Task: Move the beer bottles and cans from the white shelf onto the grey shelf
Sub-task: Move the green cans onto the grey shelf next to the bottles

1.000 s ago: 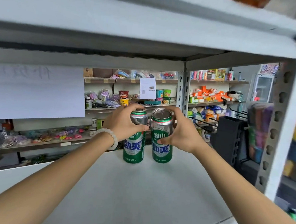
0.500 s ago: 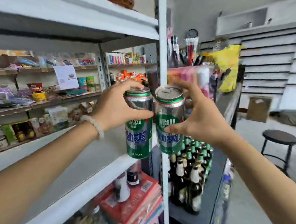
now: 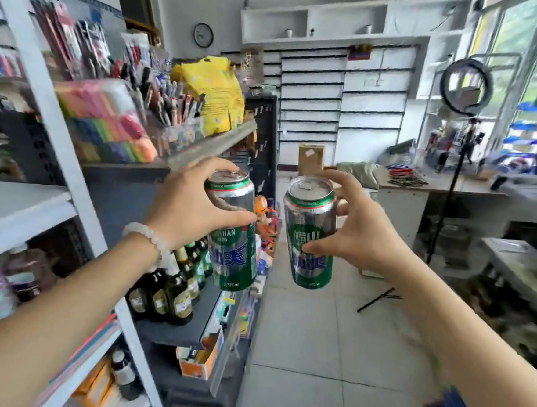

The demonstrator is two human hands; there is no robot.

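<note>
The grey shelf (image 3: 169,331) holds bottles (image 3: 171,295) near its front edge. Each hand grips one can in the air: left hand (image 3: 187,207), left can (image 3: 235,232); right hand (image 3: 359,228), right can (image 3: 311,235). Set them upright beside the bottles, gently.

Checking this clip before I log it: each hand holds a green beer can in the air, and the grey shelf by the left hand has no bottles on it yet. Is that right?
Not quite. The left hand and right hand each hold a green can in the air, but the head view shows the grey shelf already holding a row of beer bottles.
</note>
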